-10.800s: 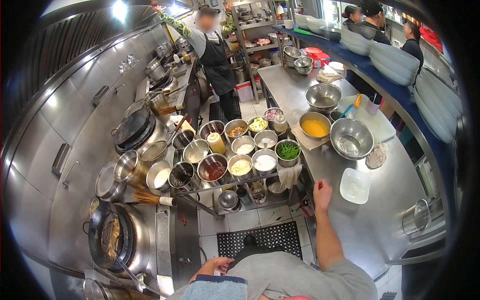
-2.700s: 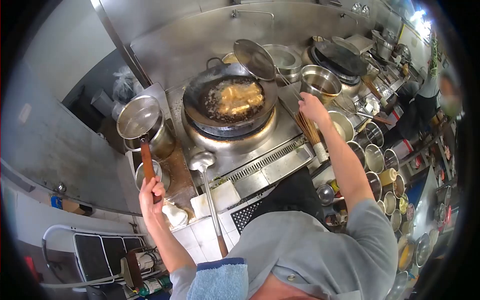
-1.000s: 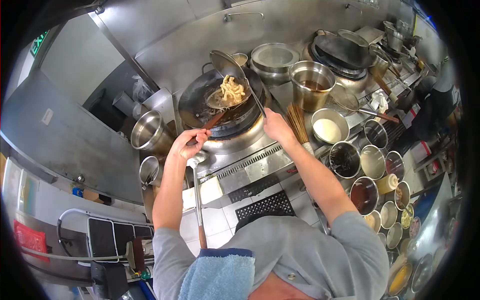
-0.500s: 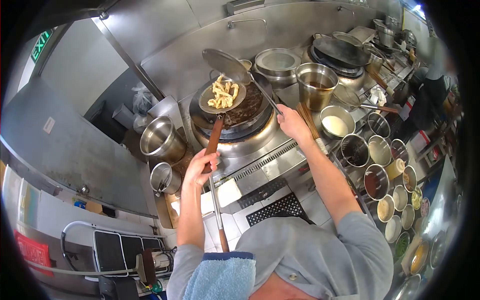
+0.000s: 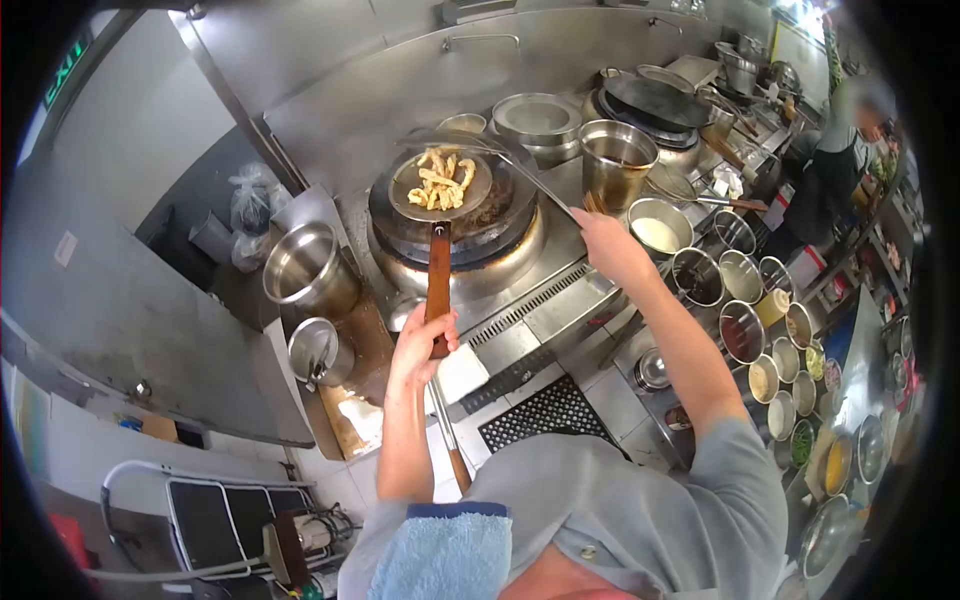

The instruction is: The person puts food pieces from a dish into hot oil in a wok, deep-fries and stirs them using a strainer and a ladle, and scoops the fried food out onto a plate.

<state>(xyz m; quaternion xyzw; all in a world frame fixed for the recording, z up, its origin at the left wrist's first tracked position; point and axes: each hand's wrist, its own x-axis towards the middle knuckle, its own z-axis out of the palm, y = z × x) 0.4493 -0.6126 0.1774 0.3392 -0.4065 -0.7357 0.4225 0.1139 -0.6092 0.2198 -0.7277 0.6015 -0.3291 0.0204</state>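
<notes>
My left hand (image 5: 418, 350) is wrapped round the wooden handle of a round skimmer (image 5: 438, 275). Golden fried strips (image 5: 440, 185), apparently battered, lie on its pan over the wok (image 5: 512, 212), which has dark, brownish contents. My right hand (image 5: 618, 250) grips the end of a long metal handle belonging to a second, wide round skimmer (image 5: 545, 190). That disc is seen nearly edge-on, just above and behind the strips; whether it touches them I cannot tell. Below my left hand, a ladle (image 5: 445, 425) with a metal shaft and wooden grip lies across the counter edge.
Left of the burner stand a large steel pot (image 5: 312, 270) and a smaller pot (image 5: 320, 350) with utensils. To the right are a tall pot of dark liquid (image 5: 618, 160), a bowl of white liquid (image 5: 660, 228) and several ingredient containers. A person (image 5: 830, 180) stands far right.
The wide skimmer in my right hand has tilted from showing its broad face to nearly edge-on, lower over the strips. The left skimmer's handle now points straighter toward me. The whole view has shifted slightly.
</notes>
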